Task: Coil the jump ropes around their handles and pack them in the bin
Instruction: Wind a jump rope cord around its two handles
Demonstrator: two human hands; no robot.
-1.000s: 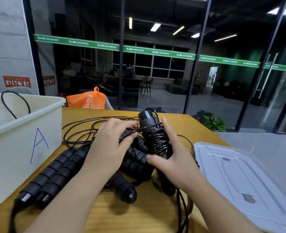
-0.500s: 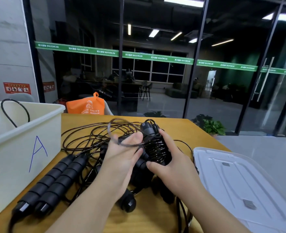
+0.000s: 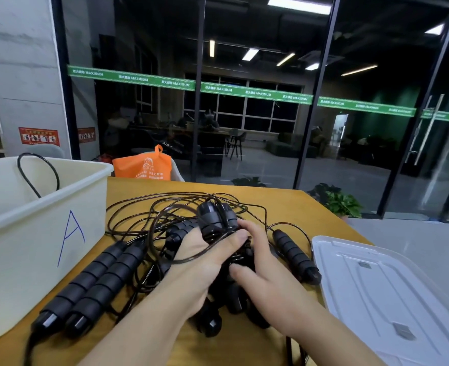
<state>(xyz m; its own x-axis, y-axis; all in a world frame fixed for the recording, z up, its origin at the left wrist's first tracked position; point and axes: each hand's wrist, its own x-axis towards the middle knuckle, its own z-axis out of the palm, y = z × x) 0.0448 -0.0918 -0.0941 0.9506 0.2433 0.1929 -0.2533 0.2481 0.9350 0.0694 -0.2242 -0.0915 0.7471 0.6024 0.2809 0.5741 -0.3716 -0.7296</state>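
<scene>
On table (image 3: 292, 207) | both hands grip coiled jump rope (image 3: 218, 220) (blurred) | bin (image 3: 46, 233) left

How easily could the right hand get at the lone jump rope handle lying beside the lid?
Probably easily: the lone handle lies bare on the table just right of the right hand, nothing over it. But that hand is busy gripping the coiled bundle.

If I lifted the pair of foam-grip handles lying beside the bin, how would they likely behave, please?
The pair of handles look stiff and probably light, given foam grips. Being round, they may roll on the table. Their loose cord would likely trail floppily and snag the tangle.
</scene>
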